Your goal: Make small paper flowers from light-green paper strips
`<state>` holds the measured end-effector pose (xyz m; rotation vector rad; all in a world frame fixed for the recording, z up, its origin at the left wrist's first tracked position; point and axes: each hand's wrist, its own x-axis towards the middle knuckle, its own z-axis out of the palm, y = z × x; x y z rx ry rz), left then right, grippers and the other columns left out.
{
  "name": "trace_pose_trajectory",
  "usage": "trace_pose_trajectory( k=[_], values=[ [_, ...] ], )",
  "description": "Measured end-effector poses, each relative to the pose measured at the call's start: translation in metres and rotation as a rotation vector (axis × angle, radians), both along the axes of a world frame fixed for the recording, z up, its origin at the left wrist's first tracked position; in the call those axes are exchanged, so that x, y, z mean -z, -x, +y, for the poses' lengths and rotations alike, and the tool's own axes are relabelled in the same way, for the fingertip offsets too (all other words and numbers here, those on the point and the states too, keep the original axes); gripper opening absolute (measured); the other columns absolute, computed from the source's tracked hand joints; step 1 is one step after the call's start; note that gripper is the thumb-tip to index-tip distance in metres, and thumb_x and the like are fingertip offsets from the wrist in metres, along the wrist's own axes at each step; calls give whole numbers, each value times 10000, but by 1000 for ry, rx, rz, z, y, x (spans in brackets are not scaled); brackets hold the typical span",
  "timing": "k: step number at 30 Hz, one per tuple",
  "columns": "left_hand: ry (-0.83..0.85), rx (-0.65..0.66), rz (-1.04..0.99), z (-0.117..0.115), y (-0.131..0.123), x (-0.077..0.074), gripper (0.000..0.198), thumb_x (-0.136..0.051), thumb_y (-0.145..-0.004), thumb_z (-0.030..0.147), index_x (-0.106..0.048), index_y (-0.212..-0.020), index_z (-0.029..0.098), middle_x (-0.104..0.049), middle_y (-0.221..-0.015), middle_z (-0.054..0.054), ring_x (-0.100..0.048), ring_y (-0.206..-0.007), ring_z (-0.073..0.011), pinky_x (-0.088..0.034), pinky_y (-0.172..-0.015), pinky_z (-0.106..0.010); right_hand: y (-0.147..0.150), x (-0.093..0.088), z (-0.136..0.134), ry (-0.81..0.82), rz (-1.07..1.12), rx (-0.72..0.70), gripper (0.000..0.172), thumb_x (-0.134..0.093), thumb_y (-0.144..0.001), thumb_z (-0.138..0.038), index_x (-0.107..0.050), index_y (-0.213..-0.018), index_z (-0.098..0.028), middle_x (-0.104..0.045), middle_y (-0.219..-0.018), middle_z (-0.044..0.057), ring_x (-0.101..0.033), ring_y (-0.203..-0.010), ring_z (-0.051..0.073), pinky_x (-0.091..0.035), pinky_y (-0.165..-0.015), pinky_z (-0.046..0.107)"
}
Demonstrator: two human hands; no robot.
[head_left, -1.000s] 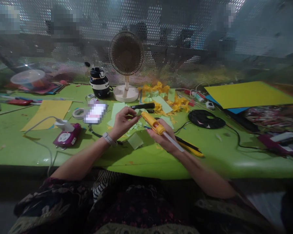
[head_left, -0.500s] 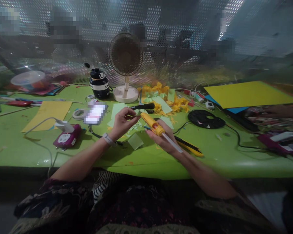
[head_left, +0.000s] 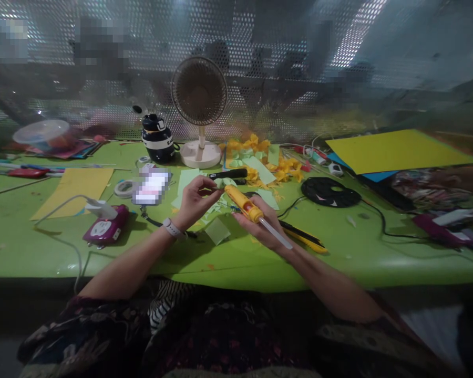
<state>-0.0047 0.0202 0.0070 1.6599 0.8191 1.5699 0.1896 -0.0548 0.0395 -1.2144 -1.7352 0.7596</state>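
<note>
My right hand (head_left: 262,223) is closed around a yellow hot glue gun (head_left: 242,202), and a clear glue stick (head_left: 276,233) juts out of its back end. My left hand (head_left: 197,202), a watch on its wrist, pinches a small curled piece of pale green paper (head_left: 222,182). The gun's nozzle is right beside that paper; whether they touch I cannot tell. Beneath the hands lie green paper scraps and a square of green paper (head_left: 217,231). A yellow utility knife (head_left: 305,239) rests by my right wrist.
Yellow paper flowers (head_left: 256,144) are heaped behind the hands. A fan (head_left: 200,155), a dark bottle (head_left: 157,144) and a phone (head_left: 153,188) stand or lie further left. Purple power adapters (head_left: 106,226) with cords sit at both sides. A black cable reel (head_left: 327,192) lies right.
Both hands keep almost the same pose, with the glue gun still beside the green paper. Another person's hand at the right edge has gone from view. The camera view has shifted slightly.
</note>
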Motion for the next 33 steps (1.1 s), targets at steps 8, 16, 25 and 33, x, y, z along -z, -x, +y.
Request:
trace_pose_trajectory(
  k=[8,16,25,33],
  values=[
    [12,4,-5,0,0,1,294,-821,-750,368,-622,-818,162,-627,-817,-8,-644,-717,-97,-566,-650,-215,-1,0,0,-1,9,8,361,-700,-763,-470,-427,-772,-234,-494,-672,-35,-418,-585,123,-337,-545,276],
    [8,4,11,-2,-2,-1,285,-821,-747,354,-619,-803,160,-628,-796,-3,-650,-697,-96,-567,-639,-215,-1,1,2,-5,8,16,367,-706,-763,-479,-436,-775,-231,-490,-684,-35,-424,-595,125,-336,-550,274],
    [22,1,-24,-1,-2,-1,305,-830,-733,368,-624,-804,154,-629,-816,-8,-659,-691,-95,-577,-631,-217,-2,0,1,-30,-13,9,365,-687,-766,-480,-419,-759,-234,-495,-676,-36,-412,-593,124,-341,-561,277],
    [-1,-6,-17,0,-1,0,279,-821,-758,357,-638,-828,158,-632,-856,-18,-655,-724,-96,-573,-650,-208,-1,1,1,-19,-16,20,367,-695,-759,-473,-416,-756,-235,-499,-667,-36,-408,-580,123,-327,-537,275]
  ],
)
